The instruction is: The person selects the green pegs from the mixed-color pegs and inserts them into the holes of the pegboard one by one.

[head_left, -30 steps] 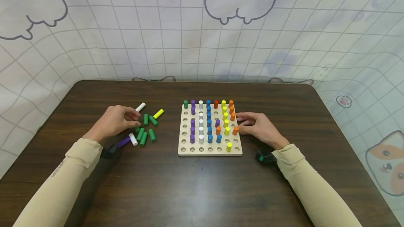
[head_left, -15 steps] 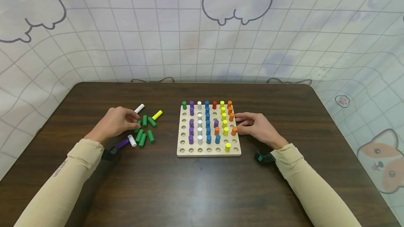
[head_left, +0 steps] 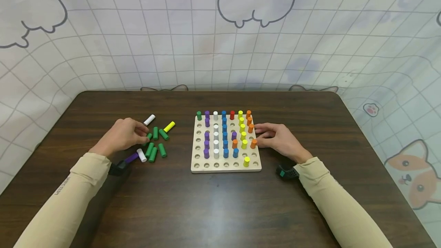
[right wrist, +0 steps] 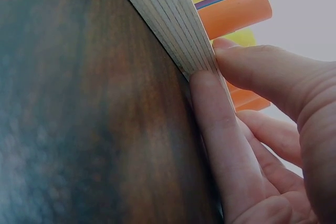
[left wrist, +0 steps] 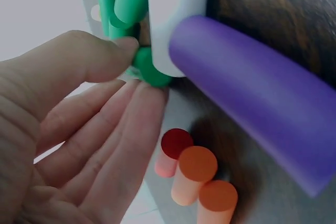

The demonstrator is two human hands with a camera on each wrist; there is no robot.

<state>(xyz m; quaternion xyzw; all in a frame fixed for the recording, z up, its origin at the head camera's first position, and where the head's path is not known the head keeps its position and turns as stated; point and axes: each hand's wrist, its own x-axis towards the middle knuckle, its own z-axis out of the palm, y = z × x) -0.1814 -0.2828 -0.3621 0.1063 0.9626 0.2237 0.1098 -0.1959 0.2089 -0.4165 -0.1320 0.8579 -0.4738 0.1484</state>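
In the head view my left hand [head_left: 121, 135] is at the loose pegs on the left, its thumb and fingertips pinching a green peg [left wrist: 153, 69]. Close to that hand lie a white peg [head_left: 141, 155] and a purple peg [left wrist: 252, 103]. More green pegs [head_left: 162, 150] lie just right of its fingertips. On the right, my right hand [head_left: 280, 141] grips the side edge of a wooden pegboard [head_left: 203, 170]. Its thumb sits on the top near an orange peg [right wrist: 236, 15] while the index finger lies along the layered side. Coloured pegs stand upright in columns on the board.
Beyond the green pegs lie a white peg [head_left: 149, 119] and a yellow peg [head_left: 169, 127]. Red [left wrist: 177, 144] and orange [left wrist: 197, 163] pegs show beside the left hand in its wrist view. A dark wood table [head_left: 220, 209] meets a patterned cloth [head_left: 193, 49] behind.
The left thumb has come down slightly toward the fingertips, and more of the green peg shows there. The right hand stays at the board's edge; the head view has shifted slightly.
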